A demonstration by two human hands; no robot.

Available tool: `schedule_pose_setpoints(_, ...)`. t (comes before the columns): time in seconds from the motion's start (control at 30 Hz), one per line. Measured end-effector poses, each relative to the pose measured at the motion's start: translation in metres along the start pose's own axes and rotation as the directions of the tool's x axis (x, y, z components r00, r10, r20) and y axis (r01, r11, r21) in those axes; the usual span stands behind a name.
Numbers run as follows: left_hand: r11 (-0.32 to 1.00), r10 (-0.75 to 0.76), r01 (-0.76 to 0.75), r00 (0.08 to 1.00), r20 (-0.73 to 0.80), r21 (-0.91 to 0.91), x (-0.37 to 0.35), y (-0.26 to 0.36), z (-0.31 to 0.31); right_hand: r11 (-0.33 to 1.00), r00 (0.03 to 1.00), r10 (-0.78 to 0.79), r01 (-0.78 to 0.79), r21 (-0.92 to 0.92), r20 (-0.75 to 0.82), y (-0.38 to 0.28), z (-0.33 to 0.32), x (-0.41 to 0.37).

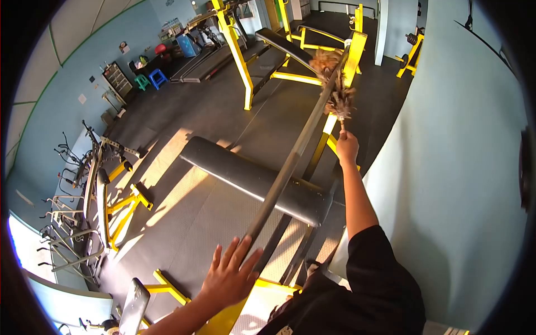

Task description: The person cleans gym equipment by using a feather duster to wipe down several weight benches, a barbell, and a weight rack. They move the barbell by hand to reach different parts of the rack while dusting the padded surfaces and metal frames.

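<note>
My right hand [347, 148] is closed around the handle of a brown feather duster [339, 100], arm stretched forward. The duster's feathers lie against the far end of a long metal barbell bar [296, 151], near a yellow upright. My left hand [231, 273] has its fingers spread at the near end of the bar; the fingertips appear to rest on it or just beside it. Beneath the bar is a black padded bench [254, 177], partly crossed by the bar from this angle.
Yellow rack uprights [234, 53] stand ahead, with a second black bench [283, 46] behind. A light-blue wall [446, 167] runs close on my right. Yellow-framed exercise machines [103, 206] line the left. Farther off are a treadmill [204, 62] and a blue stool [158, 78].
</note>
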State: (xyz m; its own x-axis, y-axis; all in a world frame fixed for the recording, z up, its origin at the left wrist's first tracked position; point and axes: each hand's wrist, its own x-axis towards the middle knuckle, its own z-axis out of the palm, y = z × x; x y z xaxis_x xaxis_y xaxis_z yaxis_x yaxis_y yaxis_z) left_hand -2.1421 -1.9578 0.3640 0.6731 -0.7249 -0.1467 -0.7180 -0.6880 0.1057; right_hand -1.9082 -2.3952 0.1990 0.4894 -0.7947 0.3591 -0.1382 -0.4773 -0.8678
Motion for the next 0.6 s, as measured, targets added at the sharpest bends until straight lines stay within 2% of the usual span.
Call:
schedule_pose_setpoints(0.03, 1.000, -0.001, 0.001, 1.000, 0.005, -0.011, -0.002, 0.002, 0.000, 0.998, 0.997, 0.058, -0.060, 0.037, 0.052, -0.005, -0.010, -0.024)
schedule_pose_setpoints(0.1, 0.991, -0.130, 0.135, 0.973, -0.191, 0.013, -0.003, 0.007, -0.003, 0.995, 0.995, -0.073, 0.078, -0.063, 0.069, -0.015, -0.029, -0.082)
schedule_pose_setpoints(0.17, 0.984, -0.179, 0.179, 0.956, -0.233, -0.023, -0.008, 0.007, -0.003, 0.998, 0.983, 0.018, -0.028, 0.056, 0.181, -0.028, -0.053, -0.163)
schedule_pose_setpoints(0.23, 0.973, -0.231, 0.221, 0.932, -0.279, -0.068, -0.009, 0.007, -0.003, 0.980, 0.984, -0.064, 0.030, 0.197, 0.168, -0.042, -0.079, -0.249)
schedule_pose_setpoints(0.27, 0.973, -0.233, 0.220, 0.920, -0.314, -0.076, -0.010, 0.006, -0.002, 0.958, 0.981, -0.051, -0.005, 0.285, 0.187, -0.045, -0.090, -0.293)
schedule_pose_setpoints(0.3, 0.971, -0.238, 0.222, 0.908, -0.344, -0.085, -0.012, 0.007, -0.002, 0.949, 0.957, -0.091, 0.000, 0.314, 0.274, -0.058, -0.115, -0.328)
schedule_pose_setpoints(0.37, 0.968, -0.247, 0.239, 0.878, -0.411, -0.072, -0.015, 0.007, 0.001, 0.946, 0.874, -0.123, -0.040, 0.322, 0.470, -0.042, -0.147, -0.401)
schedule_pose_setpoints(0.43, 0.972, -0.220, 0.231, 0.842, -0.493, -0.039, -0.020, 0.010, -0.001, 0.958, 0.750, -0.226, 0.055, 0.282, 0.621, -0.073, -0.210, -0.432)
schedule_pose_setpoints(0.5, 0.970, -0.211, 0.245, 0.843, -0.494, 0.004, -0.027, 0.014, -0.003, 0.941, 0.581, -0.329, 0.132, 0.312, 0.744, -0.060, -0.253, -0.466)
schedule_pose_setpoints(0.57, 0.969, -0.174, 0.232, 0.885, -0.432, 0.087, -0.037, 0.014, -0.007, 0.912, 0.491, -0.403, 0.147, 0.382, 0.772, -0.053, -0.288, -0.488)
schedule_pose_setpoints(0.6, 0.972, -0.169, 0.223, 0.889, -0.425, 0.080, -0.044, 0.012, -0.013, 0.933, 0.422, -0.357, 0.119, 0.339, 0.833, -0.042, -0.303, -0.498)
